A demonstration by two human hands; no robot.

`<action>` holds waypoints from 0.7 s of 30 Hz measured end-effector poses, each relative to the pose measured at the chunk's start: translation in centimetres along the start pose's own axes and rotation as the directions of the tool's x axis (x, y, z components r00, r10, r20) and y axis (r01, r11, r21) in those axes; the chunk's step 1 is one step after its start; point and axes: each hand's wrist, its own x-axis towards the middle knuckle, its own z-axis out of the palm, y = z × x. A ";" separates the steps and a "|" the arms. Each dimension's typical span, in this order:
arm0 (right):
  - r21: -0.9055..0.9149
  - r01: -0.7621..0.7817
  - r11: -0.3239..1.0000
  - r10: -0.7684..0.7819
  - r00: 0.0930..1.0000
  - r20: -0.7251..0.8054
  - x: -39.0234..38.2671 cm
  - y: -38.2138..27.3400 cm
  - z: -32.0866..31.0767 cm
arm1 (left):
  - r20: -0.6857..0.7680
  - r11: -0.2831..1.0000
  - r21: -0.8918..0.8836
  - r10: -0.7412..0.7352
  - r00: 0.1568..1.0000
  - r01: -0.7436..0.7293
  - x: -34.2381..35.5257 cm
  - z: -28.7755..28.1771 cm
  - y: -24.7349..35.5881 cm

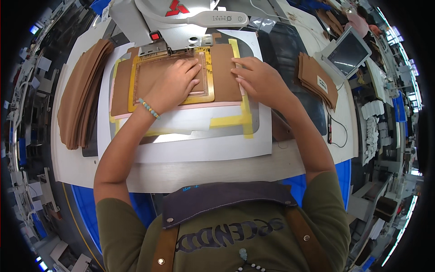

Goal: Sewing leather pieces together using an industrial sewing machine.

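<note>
A brown fabric piece (pixel 224 81) lies under the sewing machine head (pixel 179 34), with a yellow rectangular frame (pixel 209 89) on it. My left hand (pixel 174 81) rests over the frame's middle, fingers loosely spread near its inner right side, hiding part of the fabric. My right hand (pixel 256 77) touches the fabric's right edge beside a strip of yellow tape, fingers apart and slightly bent. Beneath are a white sheet (pixel 190 149) and a grey plate (pixel 172 138) with more yellow tape (pixel 226 121).
A stack of brown pieces (pixel 81 95) lies at the left, a smaller stack (pixel 312 75) at the right. A screen on a stand (pixel 346 52), a cable (pixel 344 129) and blue bins (pixel 340 177) flank the table (pixel 204 170). A person in pink (pixel 358 25) is in the far background.
</note>
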 end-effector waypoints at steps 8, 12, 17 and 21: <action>0.061 -0.056 0.997 0.055 0.998 0.013 -1.2 0.8 -0.5 | 0.013 0.997 -0.004 -0.079 0.997 0.079 -1.7 -1.5 -1.6; 0.093 0.037 0.995 -0.039 0.999 0.023 0.7 -0.9 0.0 | 0.009 0.995 0.029 -0.093 0.996 0.093 -4.2 -3.8 -2.7; 0.098 0.192 0.977 -0.193 0.981 0.003 4.7 -3.2 2.8 | 0.054 0.983 -0.122 -0.128 0.990 0.134 -5.8 -5.5 -2.9; 0.015 0.289 0.957 -0.289 0.957 -0.012 6.4 -5.1 5.2 | 0.095 0.978 -0.204 -0.032 0.995 0.051 -6.1 -4.9 -2.9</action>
